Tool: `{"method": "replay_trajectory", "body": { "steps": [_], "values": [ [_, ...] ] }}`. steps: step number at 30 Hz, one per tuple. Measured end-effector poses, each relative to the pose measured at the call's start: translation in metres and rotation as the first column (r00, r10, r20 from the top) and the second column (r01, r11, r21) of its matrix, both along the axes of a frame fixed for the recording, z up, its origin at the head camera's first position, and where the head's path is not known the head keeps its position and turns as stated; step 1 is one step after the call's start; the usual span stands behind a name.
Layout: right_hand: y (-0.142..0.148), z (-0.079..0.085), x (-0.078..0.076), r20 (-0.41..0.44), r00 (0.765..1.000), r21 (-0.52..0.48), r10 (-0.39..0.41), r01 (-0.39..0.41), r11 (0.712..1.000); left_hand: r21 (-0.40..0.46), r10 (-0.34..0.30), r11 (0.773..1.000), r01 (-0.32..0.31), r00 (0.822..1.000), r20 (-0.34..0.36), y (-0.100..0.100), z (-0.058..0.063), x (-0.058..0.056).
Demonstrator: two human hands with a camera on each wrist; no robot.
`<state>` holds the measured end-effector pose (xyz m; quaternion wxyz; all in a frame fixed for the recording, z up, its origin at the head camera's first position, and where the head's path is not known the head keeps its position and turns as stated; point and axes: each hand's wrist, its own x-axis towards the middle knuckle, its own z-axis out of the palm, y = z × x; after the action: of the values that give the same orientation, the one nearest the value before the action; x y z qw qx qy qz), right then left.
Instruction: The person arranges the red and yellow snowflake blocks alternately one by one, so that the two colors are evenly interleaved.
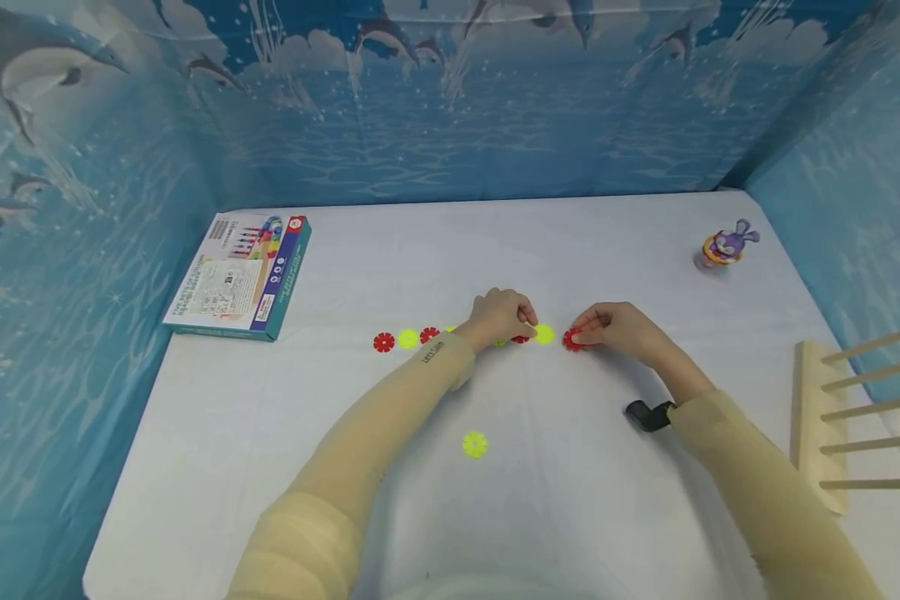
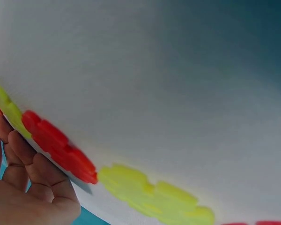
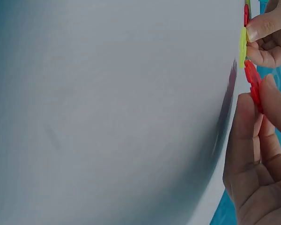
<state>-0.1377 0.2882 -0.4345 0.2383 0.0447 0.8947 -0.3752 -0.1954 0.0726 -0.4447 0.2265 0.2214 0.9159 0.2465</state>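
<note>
Red and yellow notched plastic discs run in a row across the white table, with a red disc (image 1: pixel 384 342) at the left end and a yellow disc (image 1: pixel 408 338) beside it. At the row's right end, my left hand (image 1: pixel 499 317) pinches the edge of a yellow disc (image 1: pixel 544 334) between thumb and finger. My right hand (image 1: pixel 613 327) holds another red disc (image 3: pixel 254 84) between thumb and fingertips, tilted, close to that yellow disc's edge. Whether the two touch, I cannot tell. The left hand and forearm partly hide the middle of the row.
A loose yellow disc (image 1: pixel 475 444) lies nearer me. A flat box (image 1: pixel 240 275) is at the back left, a purple rabbit figure (image 1: pixel 726 246) at the back right. The wooden peg rack (image 1: pixel 825 425) stands on the right. A black object (image 1: pixel 648 415) sits by the right wrist.
</note>
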Motion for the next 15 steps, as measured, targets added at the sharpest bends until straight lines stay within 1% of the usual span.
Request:
{"method": "replay_trajectory", "body": {
  "steps": [7, 15],
  "values": [
    [-0.007, 0.0, -0.011, -0.014, 0.999, 0.037, -0.029, 0.029, 0.999, -0.018, -0.005, 1.0, 0.005, 1.0, -0.027, 0.001, 0.003, 0.002],
    [-0.01, -0.003, -0.016, -0.044, 0.998, 0.083, -0.036, 0.039, 0.996, -0.021, -0.005, 1.0, 0.004, 1.0, -0.022, 0.002, 0.004, 0.001]
  ]
}}
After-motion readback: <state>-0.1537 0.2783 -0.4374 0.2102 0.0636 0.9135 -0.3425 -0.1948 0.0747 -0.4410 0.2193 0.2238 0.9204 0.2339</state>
